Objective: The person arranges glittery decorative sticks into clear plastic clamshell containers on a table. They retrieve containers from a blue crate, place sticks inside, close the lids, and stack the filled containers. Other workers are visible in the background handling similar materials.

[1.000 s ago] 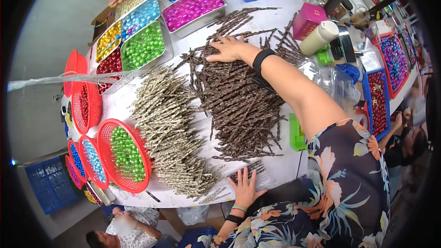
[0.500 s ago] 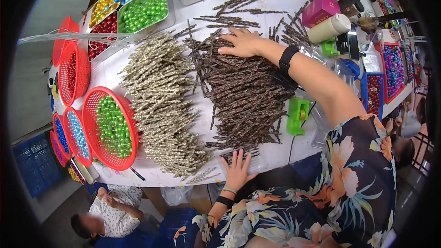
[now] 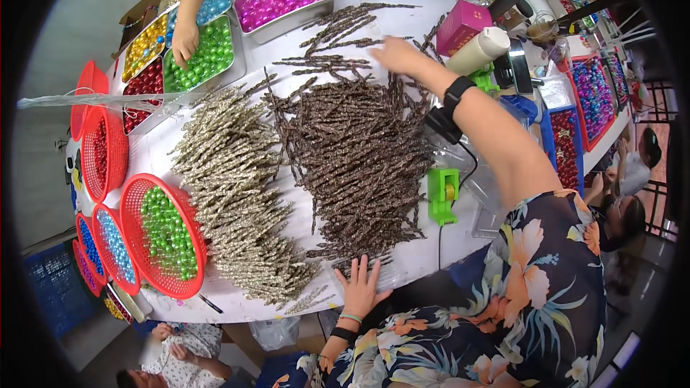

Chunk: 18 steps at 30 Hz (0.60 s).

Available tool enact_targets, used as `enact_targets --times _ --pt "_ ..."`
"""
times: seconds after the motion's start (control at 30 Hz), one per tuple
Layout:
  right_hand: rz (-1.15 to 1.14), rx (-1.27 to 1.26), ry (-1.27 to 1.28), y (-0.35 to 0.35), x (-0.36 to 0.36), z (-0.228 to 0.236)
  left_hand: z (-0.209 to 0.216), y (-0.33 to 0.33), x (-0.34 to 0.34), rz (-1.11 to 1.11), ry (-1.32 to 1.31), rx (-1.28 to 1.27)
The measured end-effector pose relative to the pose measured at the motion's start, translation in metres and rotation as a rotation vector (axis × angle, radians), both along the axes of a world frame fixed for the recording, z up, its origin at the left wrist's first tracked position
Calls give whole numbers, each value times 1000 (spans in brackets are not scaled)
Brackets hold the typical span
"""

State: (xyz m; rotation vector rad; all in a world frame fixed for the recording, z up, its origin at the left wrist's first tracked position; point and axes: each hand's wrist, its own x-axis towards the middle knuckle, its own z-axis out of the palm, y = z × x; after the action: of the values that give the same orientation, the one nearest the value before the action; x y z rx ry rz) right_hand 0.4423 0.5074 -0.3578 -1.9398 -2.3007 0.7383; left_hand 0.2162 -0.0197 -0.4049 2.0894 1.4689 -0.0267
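My left hand lies flat with spread fingers at the table's near edge, over a clear plastic piece at the foot of a pile of dark brown glittery twigs. My right hand is past the pile's far end, by loose brown twigs scattered on the white table. Its fingers are bunched and partly hidden; what they hold, if anything, I cannot make out. A second pile, of gold glittery twigs, lies left of the brown one.
Red baskets of green, light blue and red beads line the left side. Metal trays of pink and green beads stand behind, where another person's hand reaches in. A green tape dispenser, cream bottle and pink box are right.
My right hand has left the top of the brown pile and moved farther away to the loose twigs. My left hand stays. Another person's arm has come in over the green bead tray.
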Motion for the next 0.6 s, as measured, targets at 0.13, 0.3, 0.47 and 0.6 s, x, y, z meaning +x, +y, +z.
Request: enact_targets --times 0.13,0.3,0.47,0.6 --pt "-125 -81 -364 12 77 -17 -1 -1 -1 -14 3 22" --pt "-172 -184 -251 -14 47 -19 -2 -2 0 3 -16 4" --pt "334 -333 44 -25 7 -1 -2 0 0 12 -41 -2" --pt "77 105 22 29 -11 5 -1 2 -1 15 -67 -25"
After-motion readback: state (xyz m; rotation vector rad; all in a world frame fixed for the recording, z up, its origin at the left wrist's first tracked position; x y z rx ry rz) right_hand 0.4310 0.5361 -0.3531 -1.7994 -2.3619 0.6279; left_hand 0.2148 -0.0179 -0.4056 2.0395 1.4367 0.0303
